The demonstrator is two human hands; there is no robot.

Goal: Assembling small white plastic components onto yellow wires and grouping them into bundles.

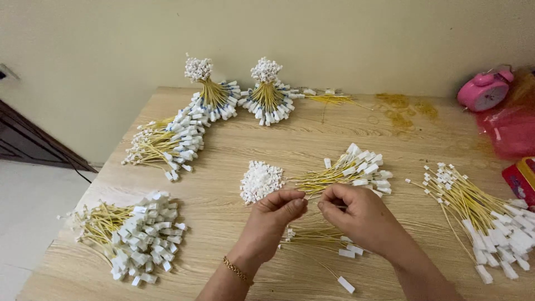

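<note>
**Both hands pinching a thin yellow wire over the wooden counter**

Nearest: a loose white tag (346, 284) on a thin wire lies on the counter (223, 223) near the front edge. Just beyond it, a small spread of yellow wires (317, 238) with white ends lies under the hands.

Left hand (273, 220), gold bracelet (236, 270) on the wrist, fingertips pressed together on one yellow wire (312, 204). Right hand (356, 214) also pinched shut on the same wire, thumb and forefinger together. The hands are close, fingertips nearly meeting, wire spans the gap between them.

Near left: a big heap of wires with white tags (134, 237). Just beyond the left hand: a small pile of white connectors (259, 180). Beyond the right hand: a loose bundle of tagged wires (351, 171). Right: a long fanned bundle (482, 217), white tags toward the near right edge. A red box (521, 178) sits at the right edge, partly cut off.

Far left: a sprawled bundle (167, 142). Far centre: two tied bunches (266, 95) standing up, white connector tops, tags fanned at the base. Far right: pink alarm clock (484, 89), red plastic bag (512, 125) beside it. Pale wall (334, 33) behind.
</note>
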